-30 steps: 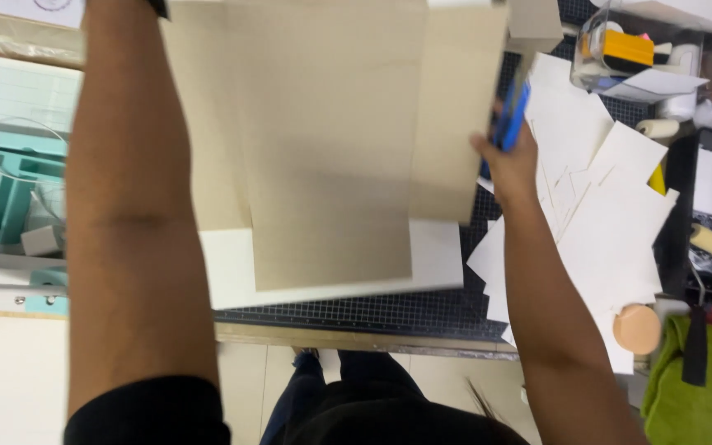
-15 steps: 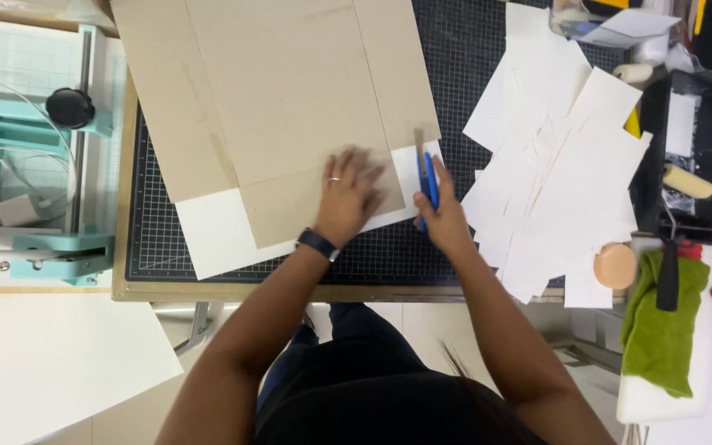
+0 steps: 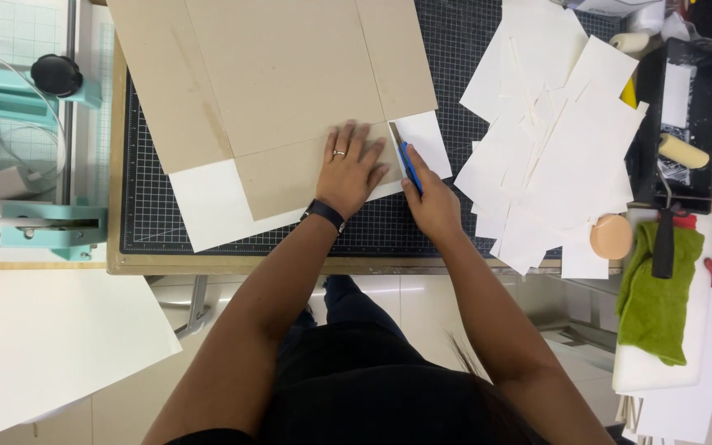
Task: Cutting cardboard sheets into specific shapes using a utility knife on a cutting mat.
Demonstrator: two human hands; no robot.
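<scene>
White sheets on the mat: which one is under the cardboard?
The large white sheet at the mat's near edge; brown cardboard overlaps it. The loose stack lies uncovered at right.

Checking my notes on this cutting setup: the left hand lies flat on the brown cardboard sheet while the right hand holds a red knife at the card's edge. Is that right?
Not quite. The knife is blue, not red: the head view shows the right hand gripping a blue knife at the edge of the brown cardboard sheet. The left hand does lie flat on it.

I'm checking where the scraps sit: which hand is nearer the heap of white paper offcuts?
Right. The right hand, holding a blue knife, is just left of the offcuts. The left hand lies flat on the cardboard, farther left.
</scene>
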